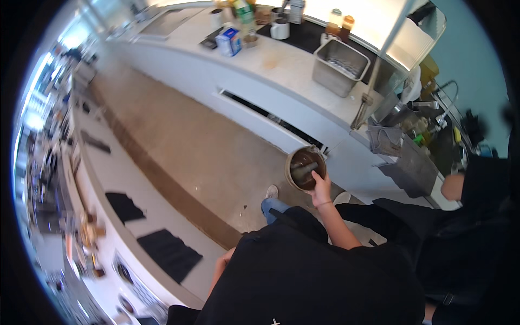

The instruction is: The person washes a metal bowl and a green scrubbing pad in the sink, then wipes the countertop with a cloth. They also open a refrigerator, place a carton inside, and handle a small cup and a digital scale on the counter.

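My right hand (321, 189) grips the near rim of a round brown bowl (295, 157), with the thumb over the edge. The bowl is tilted so that I look down into it, above the floor beside the counter front. Inside lies a grey-green, roughly cylindrical thing (305, 170); I cannot tell what it is. My left hand (223, 262) hangs low at my left side, close to the left counter. My black shirt hides most of it, so its fingers do not show.
On the far counter (284, 69) stand a steel container (336, 79), a blue-and-white carton (229, 42) and a white mug (280, 29). Grey cloths (412, 170) hang by the sink at right. A person in black (459, 243) stands close on my right. Black cloths (170, 252) lie on the left counter.
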`<state>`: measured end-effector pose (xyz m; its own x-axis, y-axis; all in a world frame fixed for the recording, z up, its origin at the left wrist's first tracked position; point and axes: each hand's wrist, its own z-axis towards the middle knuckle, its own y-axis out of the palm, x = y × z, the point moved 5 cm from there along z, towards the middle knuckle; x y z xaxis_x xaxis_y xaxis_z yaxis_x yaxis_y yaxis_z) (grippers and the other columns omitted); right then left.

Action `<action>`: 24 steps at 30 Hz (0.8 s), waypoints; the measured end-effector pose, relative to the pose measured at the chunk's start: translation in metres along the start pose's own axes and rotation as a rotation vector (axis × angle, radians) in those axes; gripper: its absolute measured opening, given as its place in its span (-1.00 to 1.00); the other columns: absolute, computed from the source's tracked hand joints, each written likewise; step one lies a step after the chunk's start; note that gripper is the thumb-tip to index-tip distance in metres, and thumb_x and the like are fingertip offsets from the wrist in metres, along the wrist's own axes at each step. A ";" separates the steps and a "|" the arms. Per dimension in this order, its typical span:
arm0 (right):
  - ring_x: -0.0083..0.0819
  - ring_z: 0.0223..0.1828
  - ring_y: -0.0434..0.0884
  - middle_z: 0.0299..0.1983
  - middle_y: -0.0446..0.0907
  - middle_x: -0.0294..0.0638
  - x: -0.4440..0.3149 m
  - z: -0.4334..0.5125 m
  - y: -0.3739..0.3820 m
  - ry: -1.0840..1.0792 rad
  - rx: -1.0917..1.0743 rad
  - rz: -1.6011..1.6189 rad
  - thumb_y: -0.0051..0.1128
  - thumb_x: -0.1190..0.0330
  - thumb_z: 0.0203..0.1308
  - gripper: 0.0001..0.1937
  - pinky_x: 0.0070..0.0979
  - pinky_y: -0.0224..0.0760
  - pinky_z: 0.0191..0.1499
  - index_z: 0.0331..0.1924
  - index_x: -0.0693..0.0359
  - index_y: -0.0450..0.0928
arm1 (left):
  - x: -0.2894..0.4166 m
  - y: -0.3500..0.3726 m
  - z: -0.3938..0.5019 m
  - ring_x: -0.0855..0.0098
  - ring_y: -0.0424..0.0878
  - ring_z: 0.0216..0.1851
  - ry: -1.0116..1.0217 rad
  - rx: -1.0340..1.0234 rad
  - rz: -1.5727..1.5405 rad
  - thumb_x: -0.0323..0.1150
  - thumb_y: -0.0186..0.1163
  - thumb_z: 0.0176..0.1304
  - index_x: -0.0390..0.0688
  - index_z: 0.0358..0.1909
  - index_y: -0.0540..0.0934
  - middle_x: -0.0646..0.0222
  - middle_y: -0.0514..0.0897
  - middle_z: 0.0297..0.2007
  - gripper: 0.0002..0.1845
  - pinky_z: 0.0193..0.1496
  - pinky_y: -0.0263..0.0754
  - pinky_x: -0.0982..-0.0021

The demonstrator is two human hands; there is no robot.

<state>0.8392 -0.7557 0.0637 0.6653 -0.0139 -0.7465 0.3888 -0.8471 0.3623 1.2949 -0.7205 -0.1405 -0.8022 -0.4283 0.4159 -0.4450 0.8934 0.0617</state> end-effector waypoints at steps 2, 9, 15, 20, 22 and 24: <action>-0.01 -0.03 0.54 0.07 0.38 -0.07 -0.009 0.033 0.024 -0.083 0.119 -0.031 -0.12 0.48 0.23 -0.57 0.05 0.58 -0.22 0.18 0.09 0.17 | 0.075 -0.057 -0.021 0.24 0.56 -0.09 -0.046 0.010 0.247 0.24 0.11 0.11 -0.29 0.00 0.50 0.08 0.55 -0.01 -0.26 -0.04 0.44 0.32; -0.17 -0.05 0.54 0.03 0.38 -0.11 -0.051 0.107 0.119 -0.186 0.077 -0.044 -0.20 0.44 0.22 -0.61 -0.16 0.61 -0.25 0.16 0.13 0.18 | 0.411 -0.169 -0.079 0.35 0.55 -0.12 0.560 0.362 -0.004 -0.18 0.03 0.34 -0.16 0.17 0.26 0.14 0.46 0.03 -0.54 -0.12 0.51 0.36; -0.40 0.16 0.30 0.11 0.31 -0.11 -0.113 0.123 0.194 -0.519 0.054 -0.183 -0.17 0.55 0.15 -0.51 -0.49 0.11 0.23 0.22 0.31 0.11 | 0.660 -0.154 -0.084 0.40 0.45 0.02 0.963 -0.002 0.153 -0.37 0.01 0.30 -0.08 0.35 0.05 0.14 0.30 0.18 -0.39 -0.08 0.48 0.39; -0.29 0.07 0.47 0.23 0.17 0.01 -0.191 0.126 0.251 -0.571 -0.035 0.109 -0.16 0.39 0.32 -0.44 -0.54 0.57 -0.19 0.33 0.28 -0.10 | 0.780 -0.170 -0.060 0.36 0.38 0.13 0.721 -0.248 -0.063 -0.25 -0.13 0.30 -0.15 0.31 0.12 0.22 0.34 0.16 -0.46 0.01 0.46 0.24; -0.25 -0.14 0.59 0.22 0.18 0.03 -0.220 0.113 0.256 -0.691 0.043 0.147 -0.18 0.35 0.34 -0.45 -0.56 0.58 -0.43 0.33 0.24 -0.08 | 0.826 -0.175 -0.048 0.20 0.50 0.04 0.611 -0.472 -0.251 -0.22 -0.11 0.26 -0.31 0.14 0.26 0.12 0.47 0.04 -0.51 0.01 0.51 0.12; -0.25 -0.29 0.65 0.21 0.21 0.03 -0.239 0.112 0.254 -0.793 0.147 0.153 -0.20 0.37 0.34 -0.49 -0.60 0.57 -0.56 0.31 0.24 -0.05 | 0.878 -0.172 -0.032 0.17 0.54 -0.02 0.718 -0.597 -0.319 -0.23 -0.10 0.25 -0.35 0.10 0.28 0.08 0.51 -0.02 -0.53 0.01 0.51 0.09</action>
<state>0.7076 -1.0270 0.2711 0.0346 -0.4598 -0.8873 0.2062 -0.8655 0.4566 0.6799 -1.2459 0.2435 -0.1593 -0.6533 0.7402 -0.1656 0.7568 0.6323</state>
